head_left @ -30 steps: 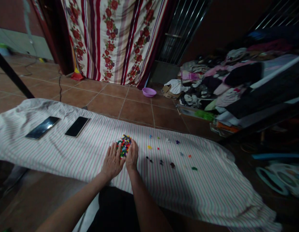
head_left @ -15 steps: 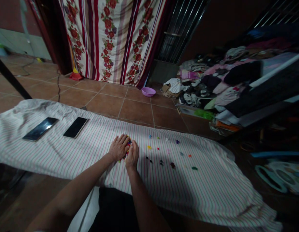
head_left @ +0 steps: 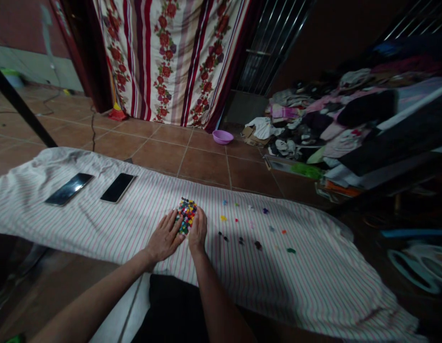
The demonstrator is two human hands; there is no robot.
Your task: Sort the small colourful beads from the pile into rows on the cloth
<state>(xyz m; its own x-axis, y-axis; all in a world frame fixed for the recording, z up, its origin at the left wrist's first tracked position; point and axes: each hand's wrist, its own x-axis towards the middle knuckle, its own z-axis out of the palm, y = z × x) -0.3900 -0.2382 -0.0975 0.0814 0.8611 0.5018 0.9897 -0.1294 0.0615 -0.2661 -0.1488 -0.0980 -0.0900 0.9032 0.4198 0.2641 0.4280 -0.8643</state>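
Observation:
A heap of small multicoloured beads (head_left: 187, 214) lies on the striped cloth (head_left: 153, 205) between my two hands. My left hand (head_left: 165, 236) lies flat with fingers stretched out, its fingertips touching the heap's left edge. Along the right edge of the heap, my right hand (head_left: 197, 230) stands on its side, slightly curved, its fingers extended. To the right, small groups of beads sit apart by colour, among them yellow beads (head_left: 223, 218), purple beads (head_left: 266, 210), brown beads (head_left: 257, 245) and dark green beads (head_left: 291, 250).
Two phones lie on the cloth at the left, one dark phone (head_left: 69, 189) and another phone (head_left: 118, 187). Beyond the table, a purple basin (head_left: 223, 137) stands on the tiled floor. Clothes (head_left: 314, 114) are piled at the right, and a flowered curtain (head_left: 167, 62) hangs behind.
My left hand has slid back toward me and off the top of the heap, uncovering the beads. My right hand stays at the heap's right side. The camera view has shifted slightly.

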